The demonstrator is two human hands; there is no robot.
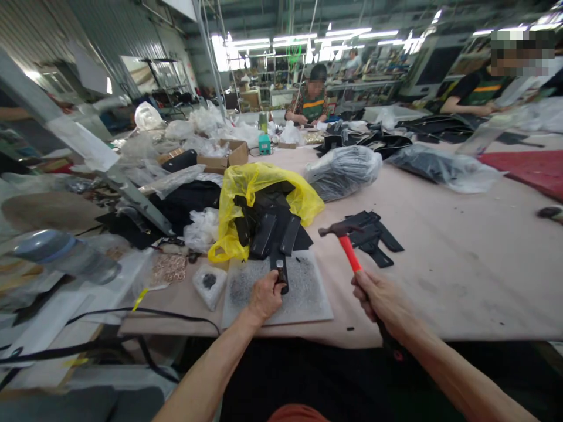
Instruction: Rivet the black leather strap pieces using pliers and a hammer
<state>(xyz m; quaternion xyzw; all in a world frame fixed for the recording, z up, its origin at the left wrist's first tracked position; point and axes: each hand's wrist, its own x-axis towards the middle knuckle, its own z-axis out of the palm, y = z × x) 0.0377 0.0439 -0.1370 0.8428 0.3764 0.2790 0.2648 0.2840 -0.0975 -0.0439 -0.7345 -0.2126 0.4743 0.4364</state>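
Observation:
My left hand (265, 298) is closed around a short metal punch (280, 267), which stands upright on a black strap piece (278, 258). Under the strap lies a worn white board (308, 287), speckled with dark marks. My right hand (379, 299) grips a hammer (350, 253) with a red and black handle, its dark head raised to the right of the board. More black pieces spill from a yellow plastic bag (229, 199) just behind the board. A stack of black strap pieces (382, 234) lies on the table behind the hammer head.
Left of the board sits a small white tray (209, 286) with dark bits, near a pile of small metal parts (169, 268). Plastic-wrapped bundles (343, 170) lie further back on the table (461, 264). A slanted metal post (88, 146) crosses the left side. Co-workers sit beyond.

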